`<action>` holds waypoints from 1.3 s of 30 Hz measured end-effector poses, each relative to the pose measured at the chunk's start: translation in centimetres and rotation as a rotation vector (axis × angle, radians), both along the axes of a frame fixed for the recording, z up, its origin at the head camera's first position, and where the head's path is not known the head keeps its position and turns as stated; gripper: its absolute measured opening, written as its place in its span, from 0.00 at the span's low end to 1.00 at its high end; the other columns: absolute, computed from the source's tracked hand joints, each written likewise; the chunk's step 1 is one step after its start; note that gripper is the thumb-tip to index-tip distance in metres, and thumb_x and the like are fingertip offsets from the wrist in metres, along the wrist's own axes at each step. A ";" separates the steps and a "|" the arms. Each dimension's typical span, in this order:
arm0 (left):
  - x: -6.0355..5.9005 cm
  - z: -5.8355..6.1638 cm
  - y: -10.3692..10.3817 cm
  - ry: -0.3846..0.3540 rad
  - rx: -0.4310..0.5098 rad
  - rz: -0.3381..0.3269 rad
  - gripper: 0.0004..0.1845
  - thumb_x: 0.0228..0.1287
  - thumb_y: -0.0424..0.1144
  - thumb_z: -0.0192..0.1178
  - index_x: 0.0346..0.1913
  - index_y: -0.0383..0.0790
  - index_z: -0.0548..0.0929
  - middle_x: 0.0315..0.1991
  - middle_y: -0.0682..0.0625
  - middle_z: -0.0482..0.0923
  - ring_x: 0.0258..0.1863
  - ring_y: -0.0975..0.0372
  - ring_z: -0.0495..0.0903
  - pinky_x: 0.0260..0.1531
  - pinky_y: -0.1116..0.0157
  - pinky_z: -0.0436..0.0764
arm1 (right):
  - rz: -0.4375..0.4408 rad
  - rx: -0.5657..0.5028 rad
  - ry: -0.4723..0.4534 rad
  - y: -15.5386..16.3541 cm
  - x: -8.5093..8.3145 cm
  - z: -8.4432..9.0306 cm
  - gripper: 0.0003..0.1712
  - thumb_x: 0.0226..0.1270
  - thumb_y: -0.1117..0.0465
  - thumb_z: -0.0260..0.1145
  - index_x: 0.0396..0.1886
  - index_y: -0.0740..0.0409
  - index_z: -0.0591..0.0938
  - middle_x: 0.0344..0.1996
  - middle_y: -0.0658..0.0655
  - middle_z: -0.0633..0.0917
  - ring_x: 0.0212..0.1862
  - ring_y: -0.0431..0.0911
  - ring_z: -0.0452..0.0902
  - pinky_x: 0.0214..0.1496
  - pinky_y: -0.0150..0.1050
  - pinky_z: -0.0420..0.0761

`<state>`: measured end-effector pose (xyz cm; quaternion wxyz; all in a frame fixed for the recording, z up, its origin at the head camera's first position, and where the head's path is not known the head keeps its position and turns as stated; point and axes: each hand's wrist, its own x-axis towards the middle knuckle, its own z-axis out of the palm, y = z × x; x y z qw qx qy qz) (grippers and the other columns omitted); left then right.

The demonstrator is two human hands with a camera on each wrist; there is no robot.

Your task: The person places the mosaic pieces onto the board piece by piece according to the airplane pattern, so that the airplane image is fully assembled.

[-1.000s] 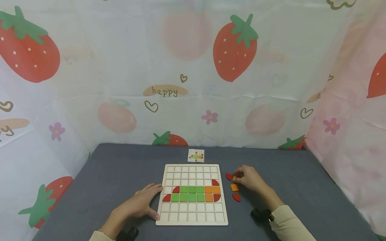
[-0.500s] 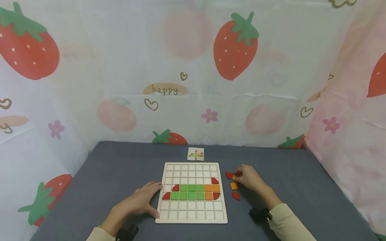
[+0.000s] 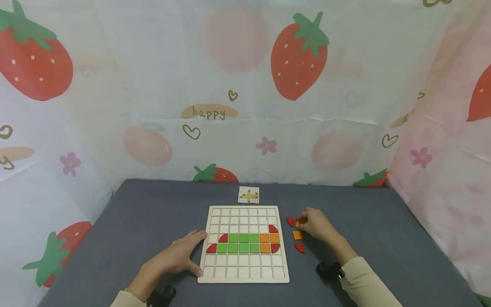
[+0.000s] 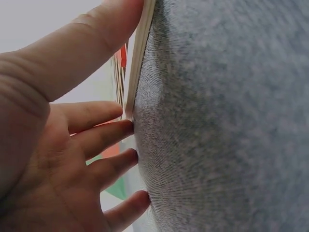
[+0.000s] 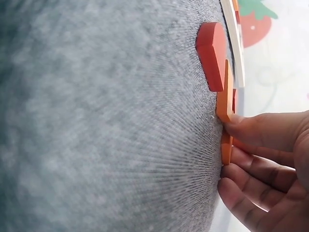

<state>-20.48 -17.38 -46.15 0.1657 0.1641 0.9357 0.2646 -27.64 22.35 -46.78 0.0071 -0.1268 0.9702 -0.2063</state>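
A pale board (image 3: 243, 271) marked with a square grid lies on the table. Across its middle sit several green square tiles (image 3: 243, 247), orange square tiles and red quarter-round tiles (image 3: 273, 229). My left hand (image 3: 177, 256) rests at the board's left edge, thumb near the front corner and straight fingers spread farther up. Right of the board, my right hand (image 3: 316, 224) pinches an orange square tile (image 5: 226, 149) low at the tabletop, its fingers partly covering it. Just nearer lies another orange tile (image 3: 297, 235). Red quarter-round tiles lie beyond (image 3: 290, 221) and nearer (image 3: 300, 247).
A small card (image 3: 248, 195) printed with a coloured grid pattern lies behind the board. The dark grey tabletop (image 3: 165, 209) is enclosed by hanging cloth (image 3: 245, 145) with strawberry prints at the back and sides. Black wrist cameras sit under both forearms.
The head view has tilted down slightly, so the whole scene sits a little higher or lower in frame. Both hands keep their places, the right one still at the orange tile.
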 end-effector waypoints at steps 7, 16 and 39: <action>0.0 0.1 -0.3 -0.024 0.020 -0.021 0.55 0.27 0.50 0.74 0.66 0.39 0.62 0.67 0.42 0.59 0.69 0.46 0.52 0.60 0.40 0.54 | -0.003 -0.022 -0.004 0.1 0.1 -0.1 0.10 0.48 0.63 0.69 0.33 0.60 0.85 0.29 0.53 0.79 0.31 0.42 0.74 0.33 0.36 0.75; 0.0 -0.1 -0.3 -0.049 0.018 -0.001 0.55 0.27 0.50 0.74 0.66 0.43 0.62 0.68 0.44 0.59 0.69 0.48 0.52 0.60 0.41 0.54 | 0.005 -0.038 -0.009 0.2 0.2 -0.2 0.11 0.48 0.63 0.69 0.34 0.60 0.85 0.29 0.52 0.80 0.31 0.42 0.74 0.32 0.35 0.75; -0.2 0.1 -0.5 -0.047 0.017 -0.036 0.51 0.34 0.52 0.72 0.66 0.41 0.62 0.67 0.43 0.59 0.69 0.46 0.52 0.60 0.39 0.53 | -0.016 -0.128 0.003 -1.2 1.2 1.1 0.12 0.51 0.60 0.69 0.37 0.57 0.85 0.30 0.51 0.79 0.31 0.40 0.70 0.32 0.33 0.72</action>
